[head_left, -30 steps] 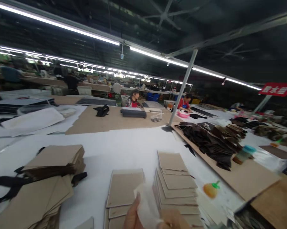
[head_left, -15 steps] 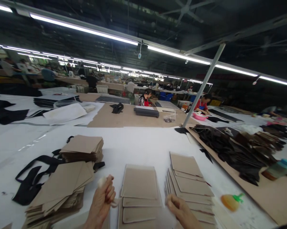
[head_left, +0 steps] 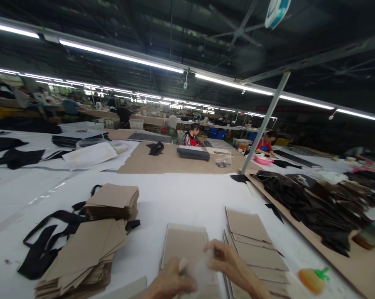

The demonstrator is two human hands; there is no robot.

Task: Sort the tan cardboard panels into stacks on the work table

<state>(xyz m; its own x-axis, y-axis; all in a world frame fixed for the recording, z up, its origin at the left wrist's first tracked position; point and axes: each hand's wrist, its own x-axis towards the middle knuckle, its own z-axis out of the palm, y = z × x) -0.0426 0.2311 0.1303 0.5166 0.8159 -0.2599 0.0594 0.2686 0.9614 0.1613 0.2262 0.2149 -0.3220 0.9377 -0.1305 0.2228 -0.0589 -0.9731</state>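
My left hand (head_left: 171, 279) is low over the near part of the middle row of brown boards (head_left: 185, 243). Its fingers are bent and partly smeared by motion, and something whitish shows at a fingertip. A pale, blurred, see-through thing (head_left: 200, 272) lies between my hands; its kind is unclear. To its right is my right hand (head_left: 229, 262), its curved fingers and thumb apart, between the middle row and the right row of overlapping boards (head_left: 252, 238). My hands hide part of both rows.
Stacks of brown boards (head_left: 84, 241) stand at left, beside black straps (head_left: 37, 253). An orange bottle with a green nozzle (head_left: 312, 280) lies at right. Dark fabric (head_left: 302, 207) is heaped beyond it. A metal post (head_left: 265, 122) rises at the table's far side. Co-workers sit farther back.
My left hand has moved right, from beside the left stack to the middle row. My right hand has shifted slightly up and left, and its fingers have spread. The view has tilted slightly upward.
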